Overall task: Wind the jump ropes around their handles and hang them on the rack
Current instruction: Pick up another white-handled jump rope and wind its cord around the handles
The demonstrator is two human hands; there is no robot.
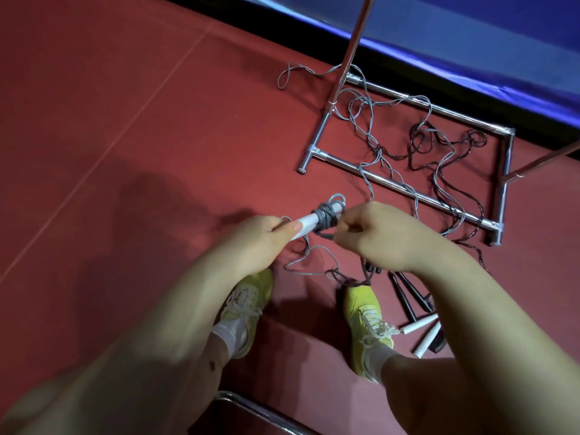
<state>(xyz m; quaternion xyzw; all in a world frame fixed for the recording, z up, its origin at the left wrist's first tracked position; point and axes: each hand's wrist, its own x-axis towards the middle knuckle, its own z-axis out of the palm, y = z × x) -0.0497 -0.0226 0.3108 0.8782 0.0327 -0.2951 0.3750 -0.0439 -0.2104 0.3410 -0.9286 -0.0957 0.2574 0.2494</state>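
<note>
My left hand grips the near end of white jump rope handles, which point up and to the right. Grey rope is coiled several turns around their far half. My right hand pinches the grey rope just right of the coil. Loose grey rope hangs down to the floor between my feet. The chrome rack stands on the red floor beyond my hands, with grey and dark ropes tangled across its base.
Black handles and two white handles lie on the floor right of my right yellow shoe. My left shoe is below my left hand. A blue mat borders the far side. A chrome chair edge is under me.
</note>
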